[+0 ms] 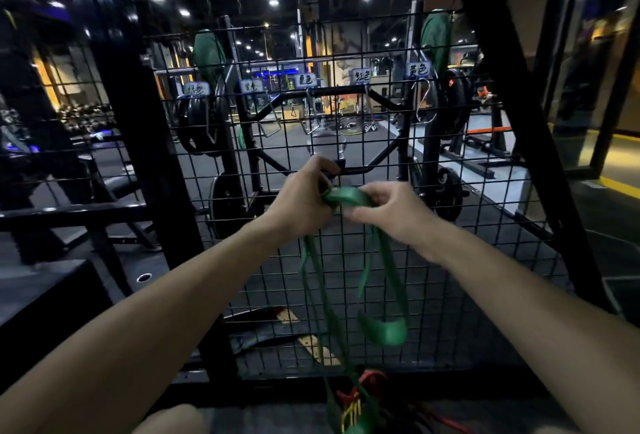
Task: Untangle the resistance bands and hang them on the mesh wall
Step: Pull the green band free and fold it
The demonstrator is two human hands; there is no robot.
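A green resistance band point(346, 197) stretches between both of my hands in front of the black mesh wall point(381, 52). My left hand point(303, 196) grips its left end with curled fingers. My right hand point(384, 208) pinches it on the right. Its loops hang down below my hands, one ending in a fold point(384, 329). The longer strands drop into a tangle of red, yellow and green bands point(363, 402) at the bottom edge. Several metal hooks hang on the mesh under small paper labels, one S-hook point(424, 101) at the upper right.
A thick black frame post point(145, 142) stands left of the mesh and another slanted post point(530, 121) on the right. Behind the mesh are weight plates point(197, 125), a rack and gym floor. A black box top point(45, 291) lies at lower left.
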